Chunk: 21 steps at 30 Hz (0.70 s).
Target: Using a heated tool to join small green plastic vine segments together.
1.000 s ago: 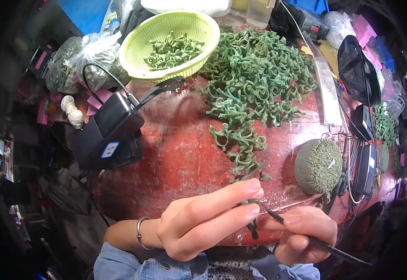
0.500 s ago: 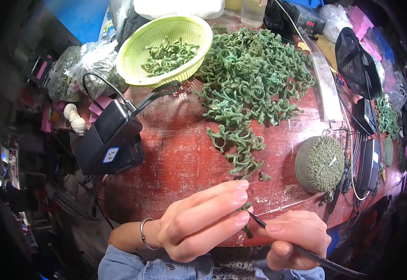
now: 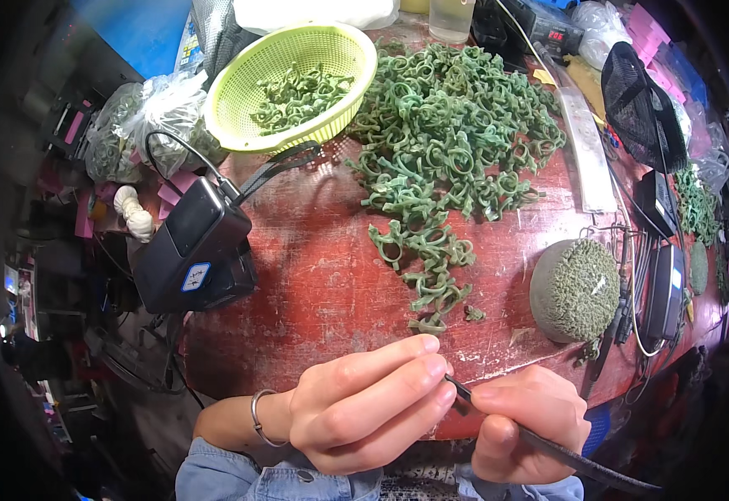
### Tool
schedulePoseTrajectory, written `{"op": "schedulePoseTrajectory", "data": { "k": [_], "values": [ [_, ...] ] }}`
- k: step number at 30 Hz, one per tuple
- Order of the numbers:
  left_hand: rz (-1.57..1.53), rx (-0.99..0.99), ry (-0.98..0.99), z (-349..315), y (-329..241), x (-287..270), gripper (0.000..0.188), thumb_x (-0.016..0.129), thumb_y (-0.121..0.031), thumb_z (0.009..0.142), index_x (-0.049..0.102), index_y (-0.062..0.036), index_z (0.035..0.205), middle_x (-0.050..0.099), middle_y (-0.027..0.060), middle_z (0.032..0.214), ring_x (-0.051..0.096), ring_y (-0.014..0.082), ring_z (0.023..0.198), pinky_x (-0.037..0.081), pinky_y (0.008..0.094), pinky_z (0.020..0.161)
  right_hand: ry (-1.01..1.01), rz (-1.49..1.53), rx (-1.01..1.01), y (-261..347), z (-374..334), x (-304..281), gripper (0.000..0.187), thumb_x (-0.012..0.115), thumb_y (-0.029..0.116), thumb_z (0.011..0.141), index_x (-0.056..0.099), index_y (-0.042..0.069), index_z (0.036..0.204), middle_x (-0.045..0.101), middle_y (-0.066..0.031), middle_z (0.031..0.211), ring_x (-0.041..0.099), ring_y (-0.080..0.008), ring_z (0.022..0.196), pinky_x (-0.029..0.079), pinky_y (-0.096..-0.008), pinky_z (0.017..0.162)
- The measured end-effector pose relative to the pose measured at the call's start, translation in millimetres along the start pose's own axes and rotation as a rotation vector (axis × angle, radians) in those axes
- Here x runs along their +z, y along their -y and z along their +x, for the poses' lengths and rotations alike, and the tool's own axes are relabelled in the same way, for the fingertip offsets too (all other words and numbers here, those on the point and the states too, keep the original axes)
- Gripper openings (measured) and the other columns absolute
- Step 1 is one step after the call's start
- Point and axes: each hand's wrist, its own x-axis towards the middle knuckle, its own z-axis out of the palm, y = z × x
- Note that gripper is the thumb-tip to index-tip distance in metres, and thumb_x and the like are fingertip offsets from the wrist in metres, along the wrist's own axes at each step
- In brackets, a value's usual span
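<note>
My left hand [image 3: 364, 409], with a bangle at the wrist, is closed at the table's near edge. Its fingertips pinch a small green ring piece, now almost wholly hidden behind the fingers. My right hand [image 3: 531, 426] is wrapped round a thin black corded pen tool [image 3: 459, 389], whose tip meets the left fingertips. The cord trails off to the lower right. Just beyond my hands, a tail of loose green rings [image 3: 435, 292] leads back to a large heap of green rings [image 3: 456, 125], which look like wax.
A yellow-green colander [image 3: 222, 117] holds more rings at the back left. Left stands a black device with a cable [image 3: 193, 242]. On the right are a round pot [image 3: 548, 292] topped with green granules, a white strip [image 3: 588, 159], cables and a black mesh piece [image 3: 640, 108].
The left fingers have shifted and now cover the green piece that showed between them before. The tool's tip stays close to them. The whole view has moved very slightly.
</note>
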Motion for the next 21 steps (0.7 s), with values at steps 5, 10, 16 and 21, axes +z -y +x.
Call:
{"op": "schedulePoseTrajectory", "data": {
  "k": [5, 10, 16, 21],
  "values": [
    [-0.023, 0.005, -0.044, -4, 1, 4, 0.029, 0.068, 0.001, 0.069, 0.061, 0.0070, 0.096, 0.056, 0.0156, 0.100, 0.062, 0.0280, 0.085, 0.057, 0.0305, 0.073, 0.028, -0.103, -0.126, -5, 6, 2, 0.024, 0.061, 0.028, 0.086, 0.059, 0.004, 0.084, 0.061, -0.0072, 0.066, 0.057, -0.0182, 0.056, 0.045, -0.0276, 0.052],
    [-0.080, -0.188, -0.022, 3, 0, 0, 0.034, 0.072, 0.007, 0.068, 0.052, 0.0035, 0.096, 0.050, 0.0143, 0.097, 0.062, 0.0260, 0.081, 0.057, 0.0286, 0.067, -0.041, -0.065, -0.243, -9, 7, 9, 0.023, 0.060, 0.028, 0.087, 0.058, 0.005, 0.086, 0.060, -0.0058, 0.065, 0.057, -0.0189, 0.056, 0.045, -0.0279, 0.053],
    [-0.471, -0.420, 0.060, 8, 6, -11, 0.051, 0.075, 0.001, 0.067, 0.052, 0.0070, 0.111, 0.058, 0.0216, 0.103, 0.061, 0.0302, 0.094, 0.053, 0.0345, 0.076, -0.053, -0.012, -0.238, -12, 7, 10, 0.028, 0.058, 0.032, 0.088, 0.057, 0.005, 0.084, 0.058, -0.0063, 0.066, 0.056, -0.0185, 0.057, 0.044, -0.0289, 0.053],
    [-1.127, -0.937, 0.076, 13, 9, -17, 0.043, 0.068, -0.015, 0.080, 0.055, 0.0093, 0.113, 0.059, 0.0203, 0.107, 0.059, 0.0264, 0.100, 0.046, 0.0374, 0.087, -0.046, 0.057, -0.184, -16, 11, 6, 0.032, 0.057, 0.034, 0.089, 0.054, 0.003, 0.085, 0.057, -0.0066, 0.067, 0.054, -0.0183, 0.058, 0.044, -0.0287, 0.053]
  ]
}}
